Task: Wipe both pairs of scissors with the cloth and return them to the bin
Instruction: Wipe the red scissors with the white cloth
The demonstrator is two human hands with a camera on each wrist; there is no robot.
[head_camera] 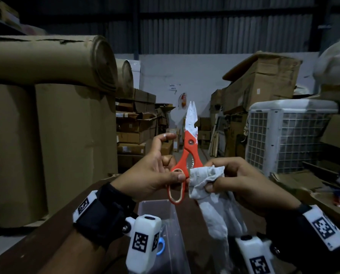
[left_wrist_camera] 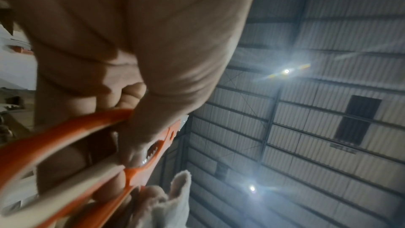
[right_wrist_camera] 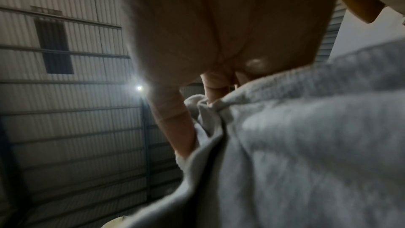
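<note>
Orange-handled scissors [head_camera: 188,147] stand upright in mid-air, blades up and nearly together, smeared white. My left hand [head_camera: 157,175] grips their left handle loop, thumb across it and index finger stretched out; the left wrist view shows the orange handle [left_wrist_camera: 65,131] under my fingers. My right hand [head_camera: 234,178] holds a bunched grey cloth [head_camera: 206,177] that touches the right handle loop and hangs down; it fills the right wrist view as grey cloth [right_wrist_camera: 295,145]. Below stands a clear plastic bin [head_camera: 155,206] in which a blue scissor handle [head_camera: 160,246] peeks out beside my left wrist camera.
The bin sits on a dark brown table [head_camera: 46,234]. Large cardboard rolls [head_camera: 46,60] stand at the left. Stacked cartons [head_camera: 260,84] and a white grilled cooler unit [head_camera: 287,135] crowd the right. An aisle runs down the middle.
</note>
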